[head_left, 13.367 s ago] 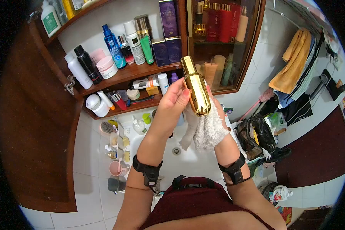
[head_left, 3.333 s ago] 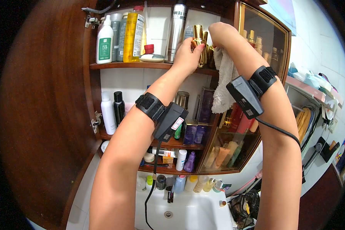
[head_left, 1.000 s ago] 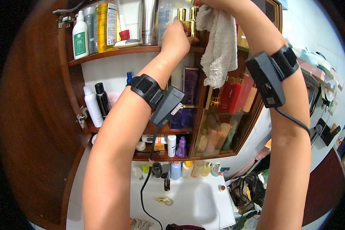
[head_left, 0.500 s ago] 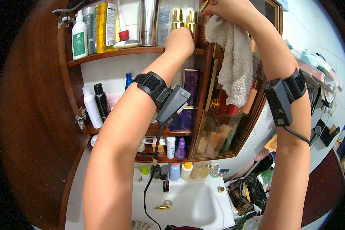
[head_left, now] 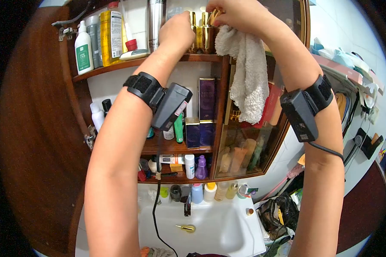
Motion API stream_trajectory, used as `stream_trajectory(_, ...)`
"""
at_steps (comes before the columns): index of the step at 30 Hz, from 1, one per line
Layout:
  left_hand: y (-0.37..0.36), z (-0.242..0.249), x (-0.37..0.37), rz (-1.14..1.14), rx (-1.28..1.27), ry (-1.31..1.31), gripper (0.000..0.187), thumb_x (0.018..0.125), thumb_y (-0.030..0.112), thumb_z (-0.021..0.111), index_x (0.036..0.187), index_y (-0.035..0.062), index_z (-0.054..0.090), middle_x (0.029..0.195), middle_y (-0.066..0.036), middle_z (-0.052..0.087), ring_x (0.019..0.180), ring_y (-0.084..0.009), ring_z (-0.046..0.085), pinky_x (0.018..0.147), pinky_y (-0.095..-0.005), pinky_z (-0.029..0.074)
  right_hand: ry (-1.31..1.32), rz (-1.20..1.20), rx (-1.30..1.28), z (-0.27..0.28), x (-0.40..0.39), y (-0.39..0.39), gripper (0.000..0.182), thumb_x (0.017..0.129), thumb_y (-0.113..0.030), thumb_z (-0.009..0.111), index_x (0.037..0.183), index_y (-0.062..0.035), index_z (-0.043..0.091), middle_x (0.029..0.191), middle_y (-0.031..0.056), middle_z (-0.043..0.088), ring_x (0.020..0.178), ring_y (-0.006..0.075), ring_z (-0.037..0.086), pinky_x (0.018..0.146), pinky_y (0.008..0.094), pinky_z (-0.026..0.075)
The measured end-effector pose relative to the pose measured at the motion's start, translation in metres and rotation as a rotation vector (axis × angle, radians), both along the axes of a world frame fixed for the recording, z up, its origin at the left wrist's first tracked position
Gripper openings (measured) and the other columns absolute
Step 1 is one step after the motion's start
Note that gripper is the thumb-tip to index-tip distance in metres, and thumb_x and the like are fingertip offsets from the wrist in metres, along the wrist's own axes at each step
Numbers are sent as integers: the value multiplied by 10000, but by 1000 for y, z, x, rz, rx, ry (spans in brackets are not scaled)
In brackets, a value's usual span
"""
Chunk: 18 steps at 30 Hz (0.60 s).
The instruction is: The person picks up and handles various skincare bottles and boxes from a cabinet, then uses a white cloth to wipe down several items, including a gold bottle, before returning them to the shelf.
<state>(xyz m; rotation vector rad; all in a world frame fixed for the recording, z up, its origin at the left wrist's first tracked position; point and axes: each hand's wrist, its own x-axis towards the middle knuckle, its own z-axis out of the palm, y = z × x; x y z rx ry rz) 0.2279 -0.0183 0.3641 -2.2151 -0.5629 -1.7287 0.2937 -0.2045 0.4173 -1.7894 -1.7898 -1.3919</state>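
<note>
My left hand (head_left: 176,32) is at the top shelf, its back toward me and its fingertips hidden, right beside a gold-capped bottle (head_left: 193,36). Another gold-capped amber bottle (head_left: 207,39) stands just to the right. My right hand (head_left: 236,16) is closed, with a small shiny gold bottle (head_left: 215,16) in its fingers beside those standing bottles. From the same hand hangs a white towel (head_left: 248,81) in front of the glass cabinet door. How much of the towel the fingers grip is hidden.
The top shelf (head_left: 111,68) also holds a white pump bottle (head_left: 84,49), a yellow bottle (head_left: 110,34) and a silver bottle (head_left: 156,23). Boxes and tubes stand on the lower shelves. Below is the white sink (head_left: 240,222) with a gold dropper-like piece (head_left: 186,228) in it.
My left hand has shifted left, uncovering the gold-capped bottles. My right hand has moved left and down to them, bringing the towel and the gold bottle along. The camera view has shifted slightly.
</note>
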Motion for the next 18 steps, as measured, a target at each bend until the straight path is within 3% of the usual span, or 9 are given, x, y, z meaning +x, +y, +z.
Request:
stream_trajectory(1, 3, 5, 0, 12, 13, 14, 344, 843, 214, 599, 1139, 40, 593, 990, -205, 661, 935, -379, 625, 827, -458, 492, 2, 18, -4, -2, 1, 1, 333, 687, -184, 732, 992, -57, 693, 928, 196, 672, 903, 346, 645, 810, 410, 510)
stream_trajectory(11, 13, 13, 2, 98, -55, 156, 462, 805, 325, 687, 1158, 41, 595, 974, -179, 673, 921, -347, 641, 813, -431, 503, 3, 43, -17, -8, 5, 2, 316, 700, -157, 717, 997, -52, 690, 902, 201, 673, 877, 356, 649, 790, 417, 518)
stream_trajectory(18, 10, -1, 8, 97, 73, 19, 470, 804, 330, 695, 1140, 41, 537, 983, -189, 650, 945, -358, 624, 806, -448, 493, 5, 51, -23, -10, 7, 7, 287, 705, -145, 712, 968, -34, 683, 895, 214, 668, 876, 363, 646, 786, 424, 514)
